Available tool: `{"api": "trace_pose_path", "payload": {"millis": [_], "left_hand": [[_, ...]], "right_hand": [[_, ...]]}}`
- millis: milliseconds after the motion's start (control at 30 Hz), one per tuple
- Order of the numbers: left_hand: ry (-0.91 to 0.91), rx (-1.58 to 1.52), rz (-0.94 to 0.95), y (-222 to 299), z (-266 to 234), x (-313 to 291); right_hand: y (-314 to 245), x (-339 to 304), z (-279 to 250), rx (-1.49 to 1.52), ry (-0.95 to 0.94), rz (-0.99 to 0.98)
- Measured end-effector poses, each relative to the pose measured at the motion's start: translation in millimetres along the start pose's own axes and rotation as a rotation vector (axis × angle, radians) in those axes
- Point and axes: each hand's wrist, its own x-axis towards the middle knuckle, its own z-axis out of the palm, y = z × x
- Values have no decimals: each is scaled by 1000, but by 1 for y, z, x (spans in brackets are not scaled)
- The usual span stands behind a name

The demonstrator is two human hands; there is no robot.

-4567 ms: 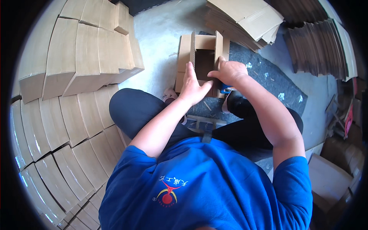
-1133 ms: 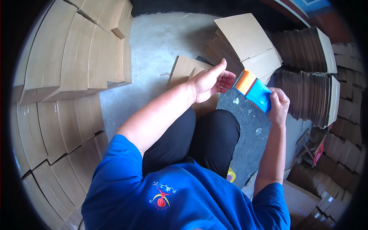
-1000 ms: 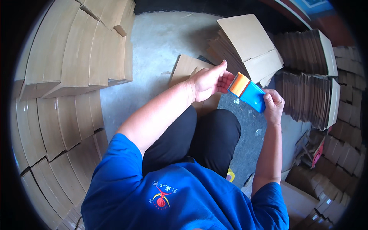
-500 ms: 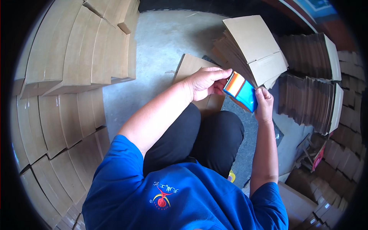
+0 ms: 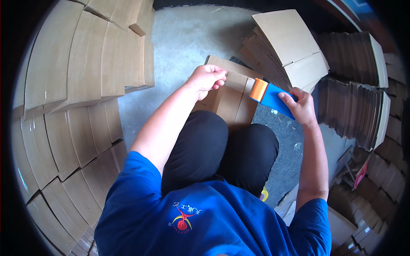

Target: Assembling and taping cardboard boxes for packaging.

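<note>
My right hand (image 5: 302, 104) grips a blue and orange tape dispenser (image 5: 274, 97) by its blue end. Between the dispenser and my left hand (image 5: 206, 81) runs a short strip of clear tape (image 5: 237, 81), pulled taut. The fingertips of my left hand pinch the strip's free end. Below the tape, just beyond my knees, lies a brown cardboard box (image 5: 229, 104) with its flaps folded to a seam. My knees and hands cover parts of it.
Closed cartons (image 5: 55, 55) are stacked high along the left. Flattened cardboard sheets (image 5: 294, 42) lean in a pile ahead on the right, with bundled cardboard (image 5: 348, 106) beside them. A yellow roll (image 5: 265, 194) shows partly by my right leg.
My left hand has drawn away to the left, stretching tape out of the dispenser. My right hand has shifted slightly right and turned the dispenser.
</note>
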Motion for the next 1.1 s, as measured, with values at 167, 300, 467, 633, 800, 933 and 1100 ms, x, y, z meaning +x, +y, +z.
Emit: {"api": "trace_pose_path", "payload": {"millis": [167,300,467,633,800,933,1100], "left_hand": [[36,-136,-37,-27,-26,19],[60,-227,-65,-39,-29,31],[145,-187,-4,-71,-18,44],[355,758,361,-80,8,53],[260,109,117,-71,5,39],[253,-50,133,-63,-7,27],[336,171,286,-58,-13,17]], "right_hand": [[10,11,10,-6,-22,19],[12,25,17,-25,-52,30],[22,34,27,-3,-81,36],[35,33,33,73,-71,50],[39,32,36,115,-73,56],[39,30,35,106,-68,45],[7,19,27,10,-5,59]]}}
